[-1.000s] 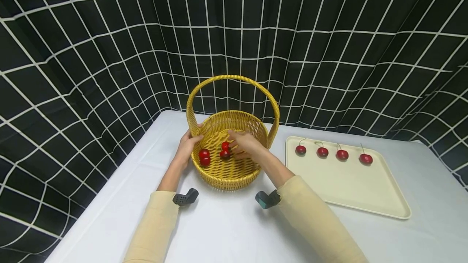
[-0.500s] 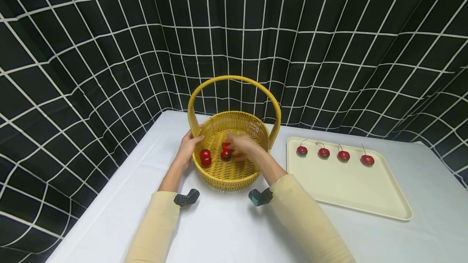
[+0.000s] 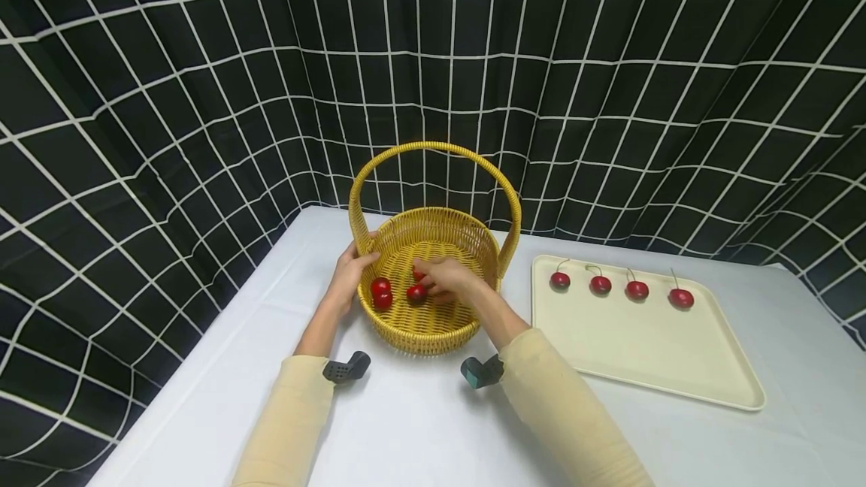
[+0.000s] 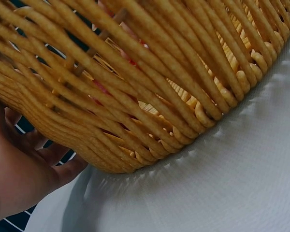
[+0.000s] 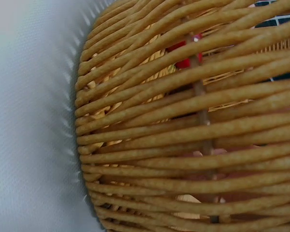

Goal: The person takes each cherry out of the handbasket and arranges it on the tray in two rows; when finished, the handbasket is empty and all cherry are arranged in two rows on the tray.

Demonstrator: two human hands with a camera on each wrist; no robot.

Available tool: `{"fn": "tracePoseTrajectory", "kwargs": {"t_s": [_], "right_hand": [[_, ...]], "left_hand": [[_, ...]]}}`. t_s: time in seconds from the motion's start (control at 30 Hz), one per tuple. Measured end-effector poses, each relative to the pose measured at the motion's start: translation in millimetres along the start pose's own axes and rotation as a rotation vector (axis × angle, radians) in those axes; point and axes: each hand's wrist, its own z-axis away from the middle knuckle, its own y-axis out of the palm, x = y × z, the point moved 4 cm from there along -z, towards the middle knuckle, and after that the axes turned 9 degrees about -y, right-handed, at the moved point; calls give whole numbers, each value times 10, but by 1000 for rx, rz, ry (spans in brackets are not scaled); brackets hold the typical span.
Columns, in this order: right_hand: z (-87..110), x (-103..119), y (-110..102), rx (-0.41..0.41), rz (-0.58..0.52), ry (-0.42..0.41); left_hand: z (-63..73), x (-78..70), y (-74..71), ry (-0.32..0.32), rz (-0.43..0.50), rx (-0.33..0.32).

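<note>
My left hand holds the side of the yellow wicker basket, thumb over the rim and fingers outside; the left wrist view shows those fingers against the weave. Inside the basket my right hand reaches down to two cherries in the middle. Its fingers partly cover the back cherry, and whether they pinch it is unclear. The front cherry lies just beside the fingertips. Two more red cherries rest together at the left inside wall. In the right wrist view, basket weave mostly hides the hand.
A cream tray lies right of the basket, with several stemmed cherries in a row along its back. The basket's tall handle arches above the right hand. A black gridded curtain stands behind the white-covered table.
My right hand has shifted slightly left and lowered over the middle cherries, its fingers now covering more of the back one. The left hand keeps its hold on the basket.
</note>
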Motion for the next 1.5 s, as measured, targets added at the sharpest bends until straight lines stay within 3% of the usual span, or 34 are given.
{"fn": "tracePoseTrajectory", "kwargs": {"t_s": [0.37, 0.87, 1.03, 1.2, 1.5], "right_hand": [[15, -12, 21, -17, 68, -10], [-12, 11, 41, 29, 213, -134], [-11, 3, 59, 42, 199, -141], [2, 10, 59, 35, 118, -149], [92, 117, 65, 62, 48, -252]], "left_hand": [[-5, 20, -8, 2, -1, 1], [-17, -5, 9, -1, 2, -7], [-17, 14, 6, 3, 7, -4], [-9, 19, 6, 8, 4, -7], [10, 8, 10, 2, 3, -8]]}}
